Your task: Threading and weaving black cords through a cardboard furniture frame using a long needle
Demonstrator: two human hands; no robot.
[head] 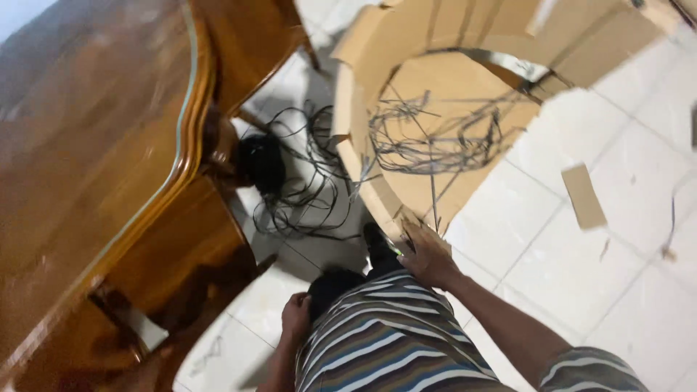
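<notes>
- The right hand [427, 254] is gripping the near corner of a big cardboard box [406, 43], fingers spread over the edge and thumb tucked under, so it is holding the cardboard itself.
- The left hand [295, 316] is hanging low beside the striped shirt [392, 334], curled into a loose fist; I cannot tell whether anything is lying inside it.
- The cardboard box is lying tipped on the white tiled floor [581, 276], its open mouth facing up toward the camera, and the near corner is sitting just ahead of the person's dark shoe [377, 243].
- Judging from the grip, 1 hand is carrying a wide, floppy wall, so bringing the left hand onto the box's other near edge would probably be steadying it and keeping the corner from tearing.
- Pulling slowly and keeping the mouth level would likely be keeping the contents from sliding out over the low side.
- Inside the cardboard box, a tangle of thin grey straps [435, 141] is lying loose across the bottom, with 1 strand running toward the gripped corner.
- A shiny curved band [512, 65] is arching across the far inner wall of the box.
- Left of the box, a heap of black cables [290, 174] is lying on the floor, outside it and partly touching its side.
- Further left of the box, a polished wooden table [87, 145] is filling the frame.
- Right of the box, a small cardboard scrap [584, 196] is lying apart on the tiles.
</notes>
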